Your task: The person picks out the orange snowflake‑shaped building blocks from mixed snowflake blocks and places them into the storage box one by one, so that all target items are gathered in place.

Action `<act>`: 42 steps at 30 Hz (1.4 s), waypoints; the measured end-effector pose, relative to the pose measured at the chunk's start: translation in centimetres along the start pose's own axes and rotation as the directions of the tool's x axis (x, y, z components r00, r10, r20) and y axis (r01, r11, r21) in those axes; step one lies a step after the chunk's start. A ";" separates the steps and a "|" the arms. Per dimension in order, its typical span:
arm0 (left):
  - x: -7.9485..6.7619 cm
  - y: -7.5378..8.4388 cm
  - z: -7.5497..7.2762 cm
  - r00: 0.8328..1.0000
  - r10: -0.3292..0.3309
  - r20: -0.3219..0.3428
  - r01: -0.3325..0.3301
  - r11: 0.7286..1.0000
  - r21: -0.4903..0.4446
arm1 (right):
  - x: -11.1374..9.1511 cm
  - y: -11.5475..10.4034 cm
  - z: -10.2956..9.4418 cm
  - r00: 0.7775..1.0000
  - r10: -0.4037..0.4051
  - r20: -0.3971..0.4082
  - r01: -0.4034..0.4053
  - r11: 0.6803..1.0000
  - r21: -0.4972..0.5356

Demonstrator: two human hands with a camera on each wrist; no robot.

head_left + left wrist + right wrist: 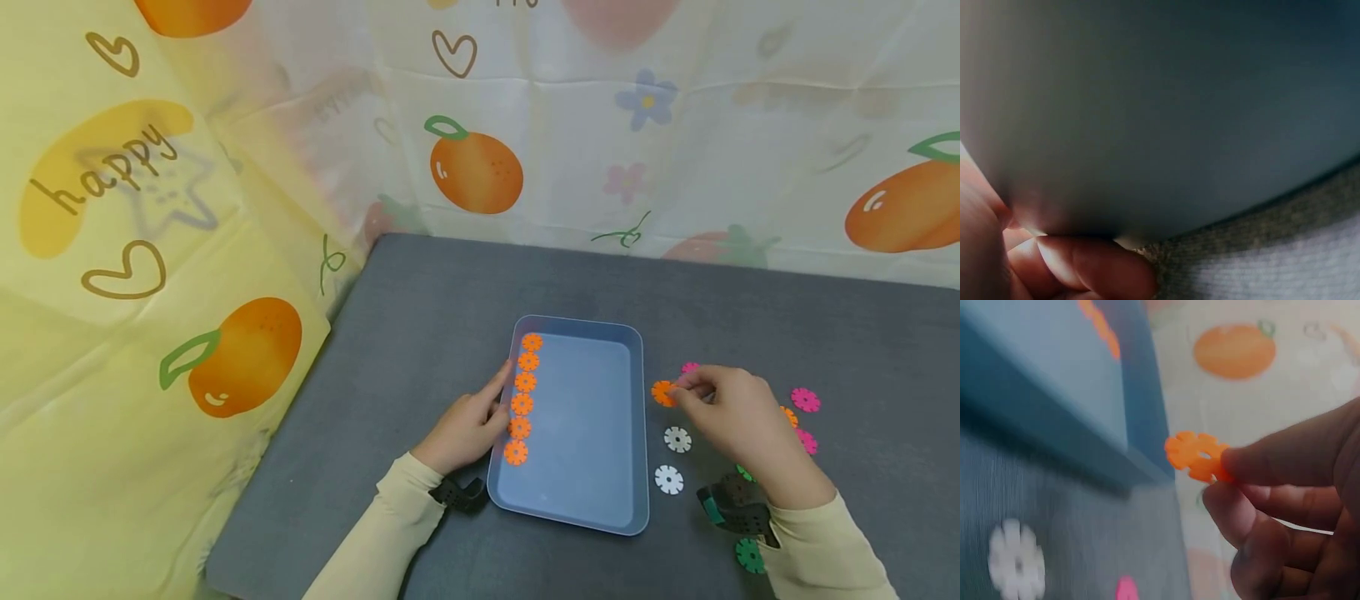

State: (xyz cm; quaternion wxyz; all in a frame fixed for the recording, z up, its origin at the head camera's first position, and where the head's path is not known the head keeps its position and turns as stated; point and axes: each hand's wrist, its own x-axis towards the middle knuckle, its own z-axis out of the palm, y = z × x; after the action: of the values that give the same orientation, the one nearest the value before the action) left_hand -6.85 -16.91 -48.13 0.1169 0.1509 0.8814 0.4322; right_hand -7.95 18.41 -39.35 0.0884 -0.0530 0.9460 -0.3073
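Observation:
My right hand [738, 421] pinches an orange snowflake disc [1194, 453] between thumb and fingertips. In the head view it is just right of the blue tray [577, 512]; the right wrist view shows the disc tilted, raised near the tray wall. My left hand [467, 429] holds the tray by its left side, and the left wrist view has fingers [1100, 265] curled at the bottom of the tray's outer wall. Inside the tray, a column of several orange snowflake discs [522, 404] runs along the left wall.
Right of the tray lie two white discs [677, 439], several pink discs [806, 400], another orange disc [789, 415] partly behind the right hand, and green discs [750, 556] near the right wrist. A fruit-print curtain [570, 167] borders the grey table [420, 325] at the back and left.

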 end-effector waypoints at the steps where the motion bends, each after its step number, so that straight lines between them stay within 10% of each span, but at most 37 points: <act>1: 0.0 0.0 0.0 1.000 0.004 0.000 -0.004 1.000 0.001 | 0.0 -0.5 0.2 1.000 -0.008 0.016 0.008 1.000 0.012; 14: 0.0 -0.1 0.0 1.000 0.008 -0.010 -0.008 1.000 0.009 | 0.9 -6.5 4.9 0.964 -0.182 0.192 0.174 0.983 0.059; 25: 0.3 -0.2 0.1 1.000 0.017 -0.010 -0.016 0.999 0.040 | 1.4 -8.7 9.2 0.870 -0.367 0.328 0.362 0.929 0.079; 33: 0.3 -0.3 0.1 1.000 0.018 -0.005 -0.018 1.000 0.021 | 1.9 -8.4 11.4 0.815 -0.349 0.463 0.335 0.935 0.115; 42: 0.2 -0.3 -0.1 1.000 0.012 -0.001 -0.012 1.000 0.022 | 2.1 -9.3 12.6 0.814 -0.293 0.502 0.346 0.938 -0.014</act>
State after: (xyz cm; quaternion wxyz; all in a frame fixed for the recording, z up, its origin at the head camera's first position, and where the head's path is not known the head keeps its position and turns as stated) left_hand -7.12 -17.02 -48.33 0.1123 0.1570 0.8852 0.4233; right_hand -7.08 3.43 -44.17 0.2704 -0.2920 0.8843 -0.2440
